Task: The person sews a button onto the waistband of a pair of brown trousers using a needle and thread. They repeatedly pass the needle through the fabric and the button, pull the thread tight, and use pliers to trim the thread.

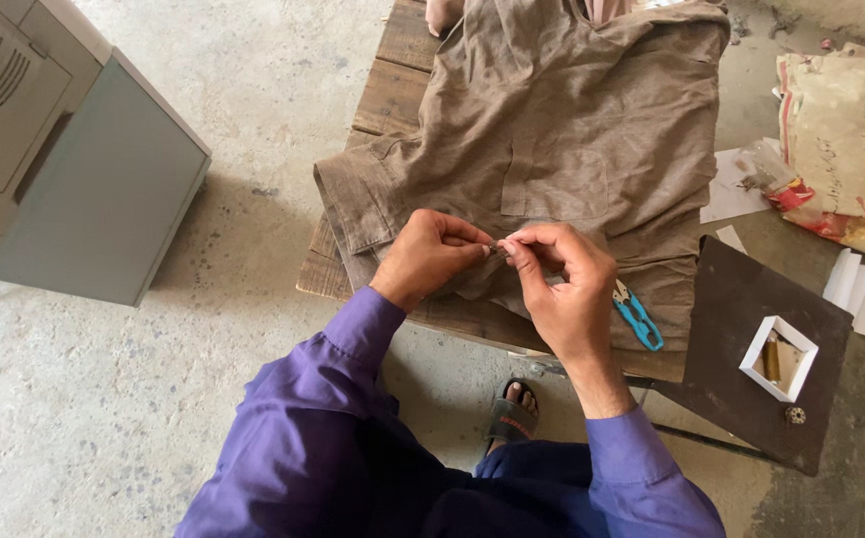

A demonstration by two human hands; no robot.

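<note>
A brown garment with a chest pocket lies spread over a low wooden table. My left hand and my right hand meet over its near edge, fingertips pinched together on a small part of the cloth. Whether a needle or thread is between the fingers is too small to tell. Blue thread snips lie on the garment just right of my right hand. Purple sleeves cover both my forearms.
A grey metal cabinet stands on the concrete floor at left. A dark board at right carries a small white open box and a small button. Printed sacks and paper sheets lie at far right. My sandalled foot shows below the table.
</note>
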